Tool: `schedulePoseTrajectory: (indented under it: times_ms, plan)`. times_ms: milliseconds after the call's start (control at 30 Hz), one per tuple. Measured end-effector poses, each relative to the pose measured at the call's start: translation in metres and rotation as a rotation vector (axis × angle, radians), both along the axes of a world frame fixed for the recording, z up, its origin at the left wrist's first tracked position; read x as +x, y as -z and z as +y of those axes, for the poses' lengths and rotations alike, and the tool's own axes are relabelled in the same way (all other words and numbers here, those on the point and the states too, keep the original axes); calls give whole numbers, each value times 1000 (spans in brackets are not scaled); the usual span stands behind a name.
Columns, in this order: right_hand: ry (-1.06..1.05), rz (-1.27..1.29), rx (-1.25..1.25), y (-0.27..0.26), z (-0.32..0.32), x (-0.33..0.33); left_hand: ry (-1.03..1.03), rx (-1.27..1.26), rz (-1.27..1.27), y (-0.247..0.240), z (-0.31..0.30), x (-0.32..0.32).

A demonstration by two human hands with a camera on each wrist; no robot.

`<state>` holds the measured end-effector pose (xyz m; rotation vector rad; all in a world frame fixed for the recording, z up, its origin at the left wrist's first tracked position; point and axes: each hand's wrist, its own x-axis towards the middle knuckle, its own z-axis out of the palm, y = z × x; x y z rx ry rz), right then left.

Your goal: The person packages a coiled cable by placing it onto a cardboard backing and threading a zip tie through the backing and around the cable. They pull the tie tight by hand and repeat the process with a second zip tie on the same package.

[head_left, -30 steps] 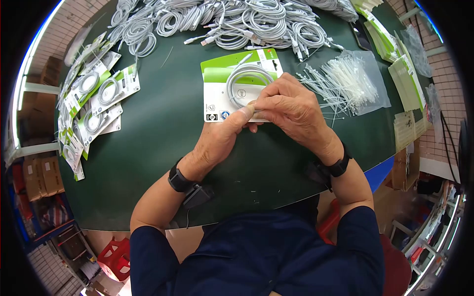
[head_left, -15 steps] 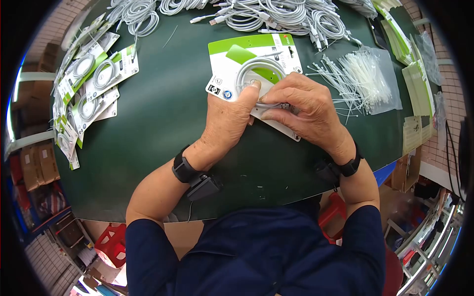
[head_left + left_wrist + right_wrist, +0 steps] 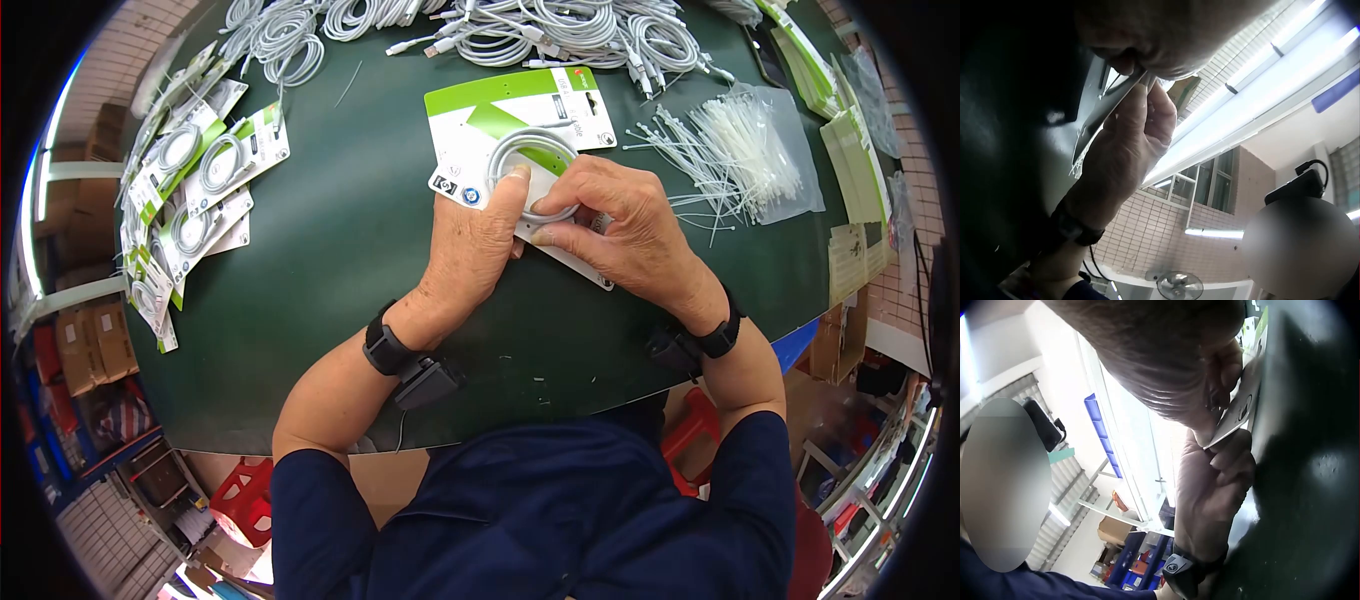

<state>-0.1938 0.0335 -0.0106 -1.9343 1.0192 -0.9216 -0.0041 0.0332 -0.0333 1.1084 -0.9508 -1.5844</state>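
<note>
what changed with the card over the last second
The card swung clockwise and now lies askew. The left hand moved its thumb up onto the cable coil; the right hand still grips the card's lower right. Zip ties and packed cards stayed put.

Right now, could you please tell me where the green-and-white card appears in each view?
Head: card upper centre, between left hand and right hand.
Left wrist: card edge upper left, in right hand's grip.
Right wrist: card upper right, above left hand.
Shared landmark: dark green table.

Glossy printed card (image 3: pixel 500 115), smooth white plastic-sheathed cable (image 3: pixel 520 150), matt green tabletop (image 3: pixel 330 250).
</note>
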Motion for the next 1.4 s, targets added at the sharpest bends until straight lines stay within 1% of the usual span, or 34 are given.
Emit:
schedulePoseTrajectory:
  times_ms: [133, 233, 333, 433, 467, 567, 600, 700, 733, 833, 933, 1033, 1200, 1233, 1300, 1400]
  plan:
    - [-27, -19, -3, 0, -1, 0, -3, 14, -69, -3, 1, -1]
    - [-36, 60, 19, -4, 0, -1, -5, -5, -101, -4, 1, -3]
    - [-32, 109, -21, -6, 2, -1, -6, -34, -128, -1, 2, -2]
    - [-20, 96, -201, -2, 2, 0, -31, -54, -175, -4, 2, -2]
    - [-37, 139, -195, -7, 2, -3, -34, -58, -172, -4, 1, -1]
    - [-8, 29, -342, -9, -5, -11, -73, -84, -146, -3, -1, 1]
    - [13, 5, -372, -14, -10, -16, -81, -92, -146, -4, -3, 3]
    - [252, 75, -198, -24, -24, -43, -131, -97, -146, -6, -6, 6]
    - [301, 164, -165, -25, -32, -56, -151, -96, -142, -7, -7, 7]
    - [343, 473, -193, -16, -46, -90, -177, -98, -115, -4, -11, 11]
    - [337, 728, -93, -5, -51, -101, -178, -97, -108, -1, -11, 13]
    - [303, 706, -83, -2, -54, -100, -162, -80, -106, 0, -10, 14]
    - [310, 685, -110, -6, -53, -98, -120, -107, -112, 0, -9, 13]
    - [312, 686, -106, -8, -53, -99, -140, -111, -112, -2, -8, 12]
    - [339, 638, -133, -7, -52, -99, -177, -121, -113, -8, -7, 7]
    - [380, 552, -178, -5, -53, -96, -160, -143, -140, -8, -5, 10]
